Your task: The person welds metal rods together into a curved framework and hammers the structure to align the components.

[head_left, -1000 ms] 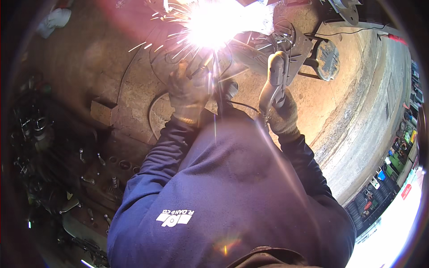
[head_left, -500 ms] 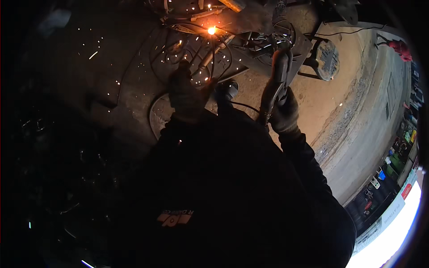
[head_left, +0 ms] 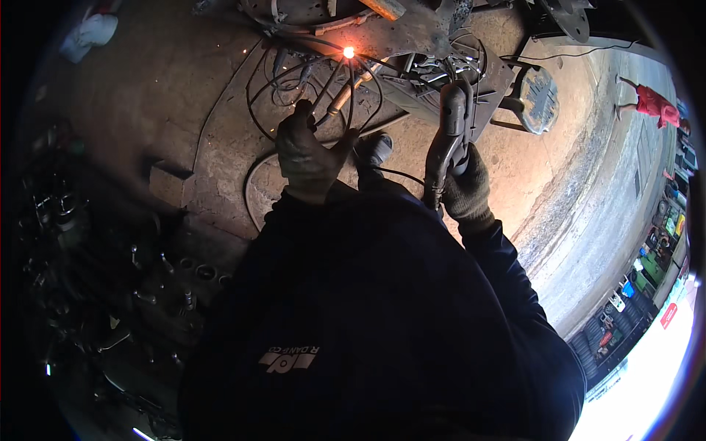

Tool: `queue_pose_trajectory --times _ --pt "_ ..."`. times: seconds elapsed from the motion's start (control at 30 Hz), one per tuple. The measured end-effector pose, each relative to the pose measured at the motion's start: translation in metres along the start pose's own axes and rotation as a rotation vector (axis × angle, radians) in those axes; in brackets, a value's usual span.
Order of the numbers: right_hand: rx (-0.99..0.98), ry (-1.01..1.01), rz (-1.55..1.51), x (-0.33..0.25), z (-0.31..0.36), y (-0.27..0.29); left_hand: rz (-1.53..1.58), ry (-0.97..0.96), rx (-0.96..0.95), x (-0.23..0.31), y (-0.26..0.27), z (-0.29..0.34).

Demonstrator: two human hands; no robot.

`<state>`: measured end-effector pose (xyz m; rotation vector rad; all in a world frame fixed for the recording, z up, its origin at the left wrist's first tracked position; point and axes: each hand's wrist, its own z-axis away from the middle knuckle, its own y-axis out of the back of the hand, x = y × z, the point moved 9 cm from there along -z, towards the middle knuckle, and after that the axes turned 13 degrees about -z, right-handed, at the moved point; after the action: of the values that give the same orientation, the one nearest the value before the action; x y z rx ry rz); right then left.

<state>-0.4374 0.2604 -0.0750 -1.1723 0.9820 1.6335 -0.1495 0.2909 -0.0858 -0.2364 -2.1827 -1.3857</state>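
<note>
My gloved right hand is closed around a dark, bulky welding electrode holder, which stands tilted upward. Any rod in its jaws is hard to make out. To the left, my gloved left hand is raised with its thumb spread from the fingers; I see nothing clearly gripped. Its fingertips are near a thin straight rod and a tool with a tan handle. A bright orange-white glow burns at the edge of a dark metal workpiece beyond both hands.
Looped black cables hang beneath the workpiece. Metal rods and scraps lie on a metal plate, with a round-topped stool beside it. Dark machine parts fill the lower left. A person in red is out by the road.
The flying sparks have mostly died away, and the scene looks brighter. The glow stays in the same place. Both hands have hardly moved. The person in red has shifted slightly.
</note>
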Motion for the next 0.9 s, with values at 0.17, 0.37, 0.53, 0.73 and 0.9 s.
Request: queue_pose_trajectory --times 0.17,0.37,0.53,0.73,0.9 --pt "0.03 0.158 0.091 -0.019 -0.003 -0.003 -0.132 -0.038 -0.017 0.003 0.002 -0.005" --pt "0.004 0.172 0.097 -0.025 -0.005 -0.008 -0.115 0.041 -0.108 -0.01 -0.01 -0.003" --pt "-0.057 0.249 0.119 -0.022 0.0 -0.003 -0.133 -0.065 0.001 -0.001 0.001 0.002" --pt "0.133 -0.027 -0.385 -0.004 -0.001 0.013 -0.072 0.022 -0.02 0.004 0.004 -0.002" --pt "0.214 0.14 -0.536 -0.038 -0.005 0.032 -0.058 0.039 -0.041 0.006 0.008 -0.005"
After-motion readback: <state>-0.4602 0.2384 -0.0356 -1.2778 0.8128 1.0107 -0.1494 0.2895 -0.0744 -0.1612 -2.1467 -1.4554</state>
